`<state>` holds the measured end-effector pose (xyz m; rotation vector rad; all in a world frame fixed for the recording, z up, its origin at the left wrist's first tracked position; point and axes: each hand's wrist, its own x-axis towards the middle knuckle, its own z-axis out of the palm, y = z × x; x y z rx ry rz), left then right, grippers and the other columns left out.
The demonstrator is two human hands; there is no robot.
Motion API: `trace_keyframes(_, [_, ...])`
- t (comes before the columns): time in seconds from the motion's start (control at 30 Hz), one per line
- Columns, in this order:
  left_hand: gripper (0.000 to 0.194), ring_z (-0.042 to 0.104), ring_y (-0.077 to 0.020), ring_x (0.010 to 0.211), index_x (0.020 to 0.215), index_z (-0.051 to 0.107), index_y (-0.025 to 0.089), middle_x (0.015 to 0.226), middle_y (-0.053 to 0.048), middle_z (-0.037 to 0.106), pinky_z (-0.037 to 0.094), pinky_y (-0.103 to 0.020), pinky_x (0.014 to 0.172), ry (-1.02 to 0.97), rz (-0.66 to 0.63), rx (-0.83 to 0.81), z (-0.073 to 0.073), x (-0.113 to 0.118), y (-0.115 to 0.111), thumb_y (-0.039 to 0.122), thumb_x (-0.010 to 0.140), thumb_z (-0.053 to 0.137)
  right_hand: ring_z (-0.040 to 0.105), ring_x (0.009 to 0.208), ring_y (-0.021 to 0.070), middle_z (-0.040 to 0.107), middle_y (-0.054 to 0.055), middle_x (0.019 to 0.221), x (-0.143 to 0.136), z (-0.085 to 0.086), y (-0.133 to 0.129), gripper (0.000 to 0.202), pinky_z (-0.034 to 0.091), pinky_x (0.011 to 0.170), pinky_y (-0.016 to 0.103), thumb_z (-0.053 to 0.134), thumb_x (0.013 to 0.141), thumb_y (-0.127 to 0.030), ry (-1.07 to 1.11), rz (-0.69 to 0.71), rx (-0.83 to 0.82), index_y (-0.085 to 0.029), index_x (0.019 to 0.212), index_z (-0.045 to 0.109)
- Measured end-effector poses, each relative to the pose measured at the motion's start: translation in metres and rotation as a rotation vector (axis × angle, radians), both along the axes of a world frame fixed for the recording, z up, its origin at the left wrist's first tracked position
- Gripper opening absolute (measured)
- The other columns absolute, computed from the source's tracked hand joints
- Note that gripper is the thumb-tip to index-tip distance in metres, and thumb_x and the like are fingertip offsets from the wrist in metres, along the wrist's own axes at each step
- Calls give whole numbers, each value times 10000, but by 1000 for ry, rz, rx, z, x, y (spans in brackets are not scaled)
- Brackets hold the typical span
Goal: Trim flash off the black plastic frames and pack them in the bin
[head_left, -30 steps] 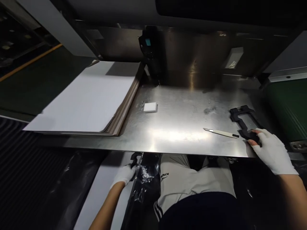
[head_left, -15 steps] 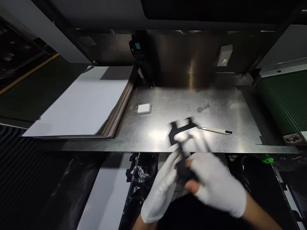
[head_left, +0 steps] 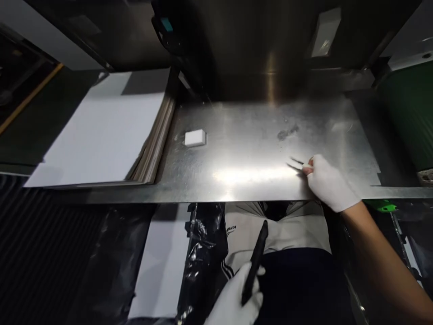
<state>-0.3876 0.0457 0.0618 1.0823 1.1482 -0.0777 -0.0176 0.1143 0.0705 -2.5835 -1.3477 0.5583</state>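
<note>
My right hand (head_left: 329, 184), in a white glove with bare fingertips, pinches a slim white-handled tool (head_left: 306, 166) just above the metal bench. Its thin dark tip points left, with a shadow or reflection below it. Over my lap, my left hand (head_left: 237, 295), also gloved, is closed on a black plastic part (head_left: 256, 257). The part is turned nearly edge-on, so its cut-out shape is hidden.
A small white block (head_left: 195, 138) lies on the metal bench (head_left: 243, 140). To its left rises a stack of white sheets (head_left: 108, 126). A green belt (head_left: 409, 113) runs at the right. Black plastic wrapping (head_left: 199, 257) hangs below the bench edge.
My right hand has left the black part, moved up and right, and taken hold of the white-handled tool on the bench. My left hand has lowered and turned the part edge-on.
</note>
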Motion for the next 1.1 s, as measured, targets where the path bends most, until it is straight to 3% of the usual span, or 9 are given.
trace_keyframes(0.07, [391, 635, -226, 899, 1252, 733, 250, 947, -21, 651, 564, -340, 867, -11, -35, 30, -17, 20, -3, 291, 864, 734, 615, 700, 214, 664, 27, 864, 4, 17, -21, 197, 447, 617, 302, 542, 1093, -410, 215, -64, 30, -230, 1165, 581])
trace_keyframes(0.17, [400, 624, -227, 899, 1249, 697, 238, 952, -22, 643, 546, -366, 888, -28, 41, 79, -42, 44, -5, 229, 850, 681, 671, 712, 225, 701, 18, 862, -8, 32, -61, 342, 527, 598, 309, 515, 1106, -586, 564, 42, -26, -266, 1170, 616])
trace_keyframes(0.23, [356, 646, -245, 909, 1197, 693, 241, 960, -35, 667, 545, -395, 900, -32, 68, 93, -53, 54, -7, 216, 842, 675, 721, 794, 237, 748, 35, 923, -35, 26, -89, 429, 589, 673, 338, 438, 1134, -631, 774, 214, -127, -275, 1047, 659])
trace_keyframes(0.3, [302, 681, -276, 960, 1129, 692, 243, 999, -62, 715, 547, -425, 939, -61, 74, 120, -59, 61, -9, 207, 829, 685, 736, 831, 236, 771, 35, 940, -72, 8, -112, 520, 607, 751, 357, 359, 1161, -621, 888, 351, -203, -267, 941, 670])
trace_keyframes(0.37, [259, 699, -299, 1017, 1075, 679, 244, 1057, -87, 751, 547, -447, 991, -107, 84, 153, -62, 66, -10, 196, 821, 685, 754, 841, 240, 801, 42, 962, -107, -16, -128, 516, 601, 782, 361, 336, 1174, -566, 851, 358, -241, -257, 1011, 717])
trace_keyframes(0.43, [199, 692, -291, 1000, 1013, 650, 244, 1041, -85, 746, 554, -448, 988, -136, 94, 153, -63, 69, -11, 193, 822, 671, 786, 862, 251, 833, 54, 999, -132, -36, -137, 489, 595, 797, 364, 330, 1177, -500, 750, 311, -275, -258, 1229, 751])
trace_keyframes(0.53, [108, 653, -258, 904, 917, 592, 246, 918, -48, 681, 565, -419, 897, -146, 92, 107, -64, 70, -10, 214, 835, 654, 814, 870, 252, 857, 56, 1031, -143, -50, -141, 515, 593, 800, 360, 317, 1179, -461, 683, 282, -327, -282, 1468, 703])
trace_keyframes(0.77, [74, 606, -236, 804, 854, 632, 240, 838, -35, 672, 542, -390, 777, -78, 149, 51, -62, 75, -6, 209, 795, 663, 825, 907, 261, 864, 55, 1034, -144, -50, -137, 531, 600, 820, 359, 314, 1181, -475, 738, 203, -362, -255, 1349, 768])
trace_keyframes(1.1, [52, 606, -219, 760, 774, 650, 237, 784, -29, 681, 534, -363, 749, -30, 183, 25, -66, 80, -7, 227, 747, 694, 832, 969, 273, 867, 61, 1130, -151, -48, -137, 518, 596, 813, 355, 297, 1171, -442, 651, 148, -459, -254, 1367, 739])
